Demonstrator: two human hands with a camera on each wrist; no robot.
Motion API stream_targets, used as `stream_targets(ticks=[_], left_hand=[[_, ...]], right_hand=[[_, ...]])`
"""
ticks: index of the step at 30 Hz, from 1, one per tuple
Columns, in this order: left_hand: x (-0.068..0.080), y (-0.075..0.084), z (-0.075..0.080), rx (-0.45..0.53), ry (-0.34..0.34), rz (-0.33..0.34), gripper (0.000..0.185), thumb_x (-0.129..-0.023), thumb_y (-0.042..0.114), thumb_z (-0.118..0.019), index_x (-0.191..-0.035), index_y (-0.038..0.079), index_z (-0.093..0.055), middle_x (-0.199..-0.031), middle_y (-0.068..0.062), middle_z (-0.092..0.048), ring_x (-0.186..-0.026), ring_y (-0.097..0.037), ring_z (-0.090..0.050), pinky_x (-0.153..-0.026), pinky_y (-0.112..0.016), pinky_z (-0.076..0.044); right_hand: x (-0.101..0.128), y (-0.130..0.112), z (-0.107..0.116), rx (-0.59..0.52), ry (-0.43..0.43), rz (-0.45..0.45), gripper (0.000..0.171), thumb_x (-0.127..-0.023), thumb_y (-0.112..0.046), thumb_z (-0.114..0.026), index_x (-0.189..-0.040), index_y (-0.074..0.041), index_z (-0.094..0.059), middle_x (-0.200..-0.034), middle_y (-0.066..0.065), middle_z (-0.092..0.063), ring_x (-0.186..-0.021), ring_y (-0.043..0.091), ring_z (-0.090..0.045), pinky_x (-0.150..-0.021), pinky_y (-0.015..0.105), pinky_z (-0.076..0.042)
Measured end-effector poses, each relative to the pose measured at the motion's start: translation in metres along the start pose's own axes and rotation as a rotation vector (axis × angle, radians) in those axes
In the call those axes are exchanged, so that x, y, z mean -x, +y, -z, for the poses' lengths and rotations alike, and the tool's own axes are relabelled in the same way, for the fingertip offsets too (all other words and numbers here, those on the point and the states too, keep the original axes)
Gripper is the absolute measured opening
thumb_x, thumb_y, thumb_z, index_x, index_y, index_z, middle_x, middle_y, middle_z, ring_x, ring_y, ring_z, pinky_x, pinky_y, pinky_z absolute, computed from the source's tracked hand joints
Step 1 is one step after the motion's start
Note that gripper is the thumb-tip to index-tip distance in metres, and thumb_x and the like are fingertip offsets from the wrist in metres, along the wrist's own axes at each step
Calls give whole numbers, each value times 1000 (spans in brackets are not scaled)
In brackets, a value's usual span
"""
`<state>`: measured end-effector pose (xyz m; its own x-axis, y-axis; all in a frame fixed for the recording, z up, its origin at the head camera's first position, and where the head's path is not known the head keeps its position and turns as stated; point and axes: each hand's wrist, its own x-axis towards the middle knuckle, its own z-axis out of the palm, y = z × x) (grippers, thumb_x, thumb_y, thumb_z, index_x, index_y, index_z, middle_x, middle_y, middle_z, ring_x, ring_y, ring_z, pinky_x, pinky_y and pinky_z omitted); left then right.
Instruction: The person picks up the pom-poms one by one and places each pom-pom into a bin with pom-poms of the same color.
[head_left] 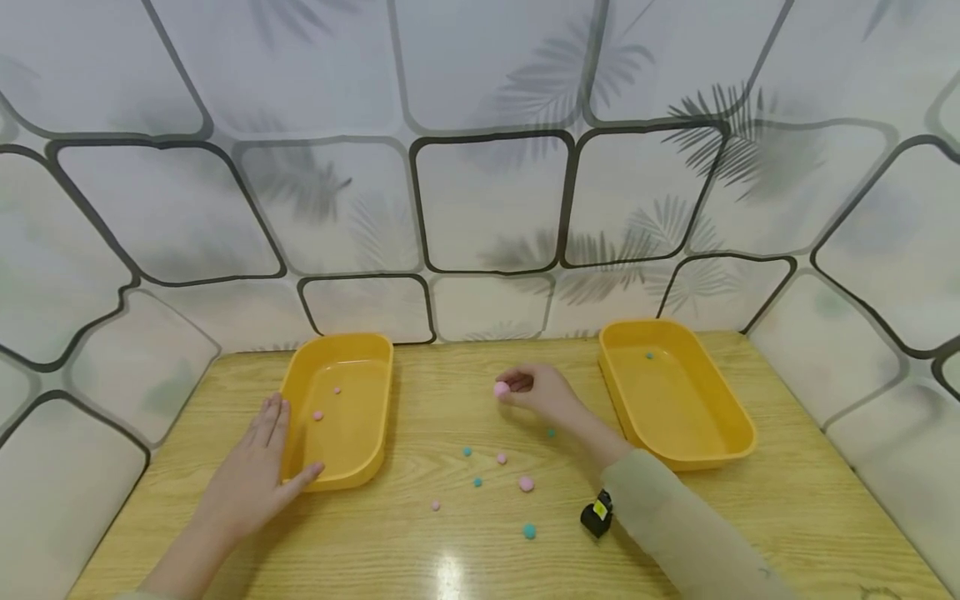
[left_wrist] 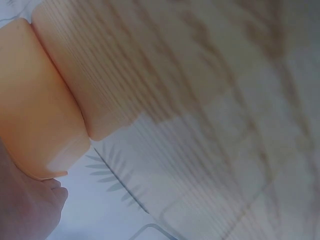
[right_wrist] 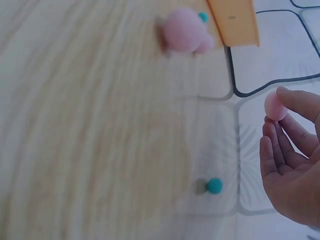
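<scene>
The left hand (head_left: 251,475), fingers straight, hides part of a yellow plastic tray (head_left: 389,371) along its left rim; well apart, the right hand (head_left: 549,396) pinches a round pink ball (head_left: 502,389).

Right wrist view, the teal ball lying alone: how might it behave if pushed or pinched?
The teal ball looks round and lies on the table, so a push would probably roll it. It looks small beside the right hand, so it is likely light. No glint shows on its surface, so it may not be slippery.
</scene>
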<state>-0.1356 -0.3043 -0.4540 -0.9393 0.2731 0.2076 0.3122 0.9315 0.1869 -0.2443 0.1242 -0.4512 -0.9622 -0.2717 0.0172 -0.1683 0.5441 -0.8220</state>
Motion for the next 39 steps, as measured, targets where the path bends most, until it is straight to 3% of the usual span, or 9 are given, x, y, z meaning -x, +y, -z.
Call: stream_targets(ticks=[10, 17, 24, 32, 39], left_hand=[[0, 2, 2, 9, -11, 12, 106, -101, 55, -64, -162, -17, -18, -168, -41, -19, -159, -54, -23, -135, -57, -16], [0, 1, 2, 8, 6, 7, 104, -101, 54, -65, -161, -18, -19, -167, -42, -21, -158, -55, -25, -137, -48, -7], [-1, 2, 3, 16, -17, 22, 106, -100, 54, -66, -161, -18, -18, -168, -41, -20, -157, -56, -24, -134, -59, -18], [-1, 2, 2, 19, -4, 14, 105, -101, 53, -66, -162, -17, -17, -168, -42, -20, -158, -55, -23, -137, -50, -7], [-2, 2, 3, 22, -38, 34, 107, -101, 56, -63, -163, -17, -15, -169, -40, -17, -160, -54, -21, -136, -54, -11]], right_hand=[[-10, -29, -1, -29, -20, 55, 28, -95, -14, -81, -121, -3, -77, -109, 12, -78, -96, 19, -70, -85, 31, -61], [-17, -49, -5, -55, -27, 81, 30, -94, -14, -82, -122, -3, -77, -111, 13, -78, -97, 20, -70, -88, 30, -62], [-21, -63, -11, -73, -57, 143, 30, -94, -13, -82, -121, -3, -77, -111, 13, -78, -96, 18, -70, -87, 28, -62], [-25, -77, -25, -109, -94, 175, 29, -93, -10, -83, -120, -1, -78, -111, 15, -78, -96, 16, -70, -87, 23, -62], [-24, -94, -41, -144, -139, 206, 29, -92, -6, -83, -119, 1, -77, -113, 17, -78, -96, 17, -71, -87, 20, -61]])
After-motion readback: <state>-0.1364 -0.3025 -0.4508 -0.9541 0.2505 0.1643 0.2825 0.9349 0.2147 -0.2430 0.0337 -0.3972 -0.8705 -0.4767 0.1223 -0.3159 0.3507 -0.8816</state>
